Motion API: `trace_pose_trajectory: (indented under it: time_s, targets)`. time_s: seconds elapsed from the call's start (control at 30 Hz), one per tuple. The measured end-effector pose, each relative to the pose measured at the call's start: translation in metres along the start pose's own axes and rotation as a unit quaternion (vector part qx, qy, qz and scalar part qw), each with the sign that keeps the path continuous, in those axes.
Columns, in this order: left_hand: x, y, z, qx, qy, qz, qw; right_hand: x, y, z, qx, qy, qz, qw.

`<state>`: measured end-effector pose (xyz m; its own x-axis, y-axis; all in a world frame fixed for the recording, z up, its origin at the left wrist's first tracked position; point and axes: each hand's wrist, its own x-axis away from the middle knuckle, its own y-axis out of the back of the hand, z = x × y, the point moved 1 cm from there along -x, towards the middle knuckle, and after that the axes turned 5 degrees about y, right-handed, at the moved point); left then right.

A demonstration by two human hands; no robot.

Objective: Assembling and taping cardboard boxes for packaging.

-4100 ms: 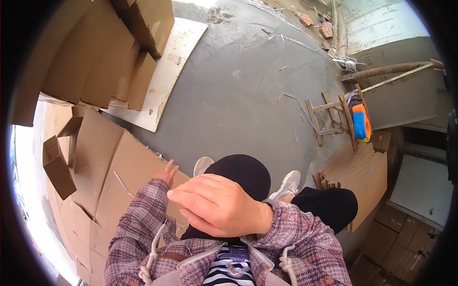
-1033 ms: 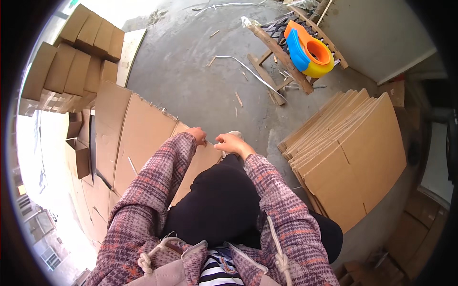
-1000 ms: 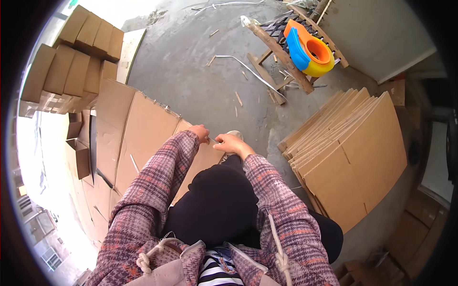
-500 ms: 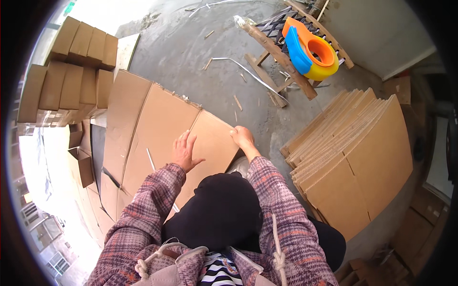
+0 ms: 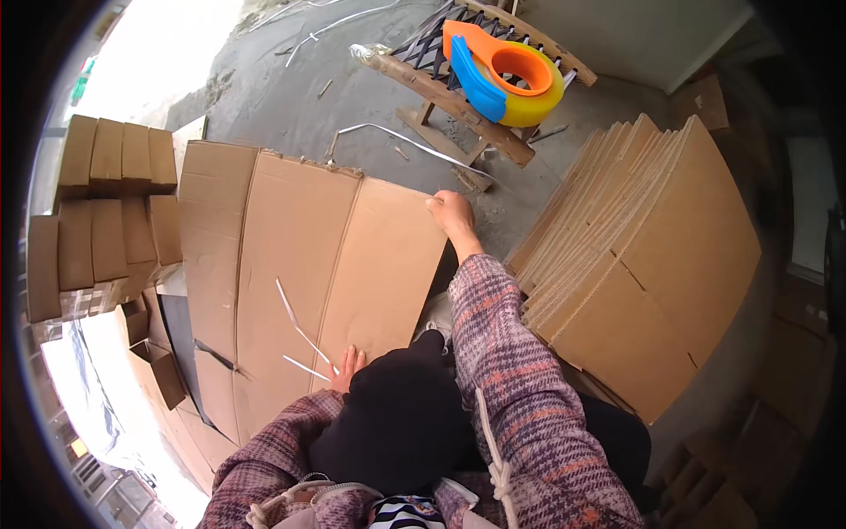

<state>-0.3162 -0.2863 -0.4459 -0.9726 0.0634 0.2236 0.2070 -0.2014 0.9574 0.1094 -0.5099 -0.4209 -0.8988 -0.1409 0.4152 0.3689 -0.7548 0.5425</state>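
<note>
A large flattened cardboard box (image 5: 291,220) with fold lines lies in front of me. My right hand (image 5: 453,215) is closed around its far right corner. Low on the same sheet rests my left hand (image 5: 348,367), fingers stretched out and partly hidden behind my dark knee. Beside those fingers a thin white strap (image 5: 302,328) crosses the cardboard. It cannot be seen whether the strap goes under the hand.
A low wooden stool (image 5: 458,99) with a woven seat bears an orange and blue tape dispenser (image 5: 476,75) with yellow tape. Flattened cardboard boxes (image 5: 652,264) lean stacked at right. Folded cartons (image 5: 97,238) are piled at left. Strap pieces (image 5: 405,139) litter the concrete floor.
My left hand has come down from above the sheet's middle to its near edge, fingers now flat. My right hand keeps its hold on the corner. The whole view has shifted.
</note>
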Motion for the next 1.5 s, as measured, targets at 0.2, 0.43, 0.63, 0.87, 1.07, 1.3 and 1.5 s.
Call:
trace_pose_trajectory:
  time_s: [0.2, 0.43, 0.63, 0.87, 1.07, 1.3, 1.5]
  targets:
    - [-0.015, 0.03, -0.046, 0.199, 0.097, 0.219, 0.95, 0.031, -0.027, -0.062, -0.451, -0.136, -0.169, 0.866]
    - [-0.01, 0.016, -0.031, 0.157, 0.107, 0.167, 0.968, 0.091, -0.097, -0.038, -0.461, -0.17, -0.085, 0.867]
    - [-0.054, 0.079, -0.046, 0.091, 0.088, 0.061, 0.99, 0.061, -0.081, -0.058, -0.464, -0.153, -0.088, 0.868]
    - [-0.057, 0.087, -0.038, 0.123, 0.04, 0.061, 0.99, 0.064, -0.078, -0.042, -0.456, -0.142, -0.1, 0.873]
    - [-0.059, 0.084, -0.038, 0.136, 0.021, 0.085, 0.987, 0.064, -0.068, -0.034, -0.448, -0.135, -0.118, 0.876]
    - [-0.085, 0.104, -0.035, 0.203, 0.058, 0.116, 0.971, 0.035, -0.072, -0.014, -0.426, -0.116, -0.095, 0.892]
    - [-0.092, 0.087, -0.039, 0.155, 0.063, 0.121, 0.978, 0.02, -0.077, -0.02, -0.447, -0.109, -0.08, 0.884]
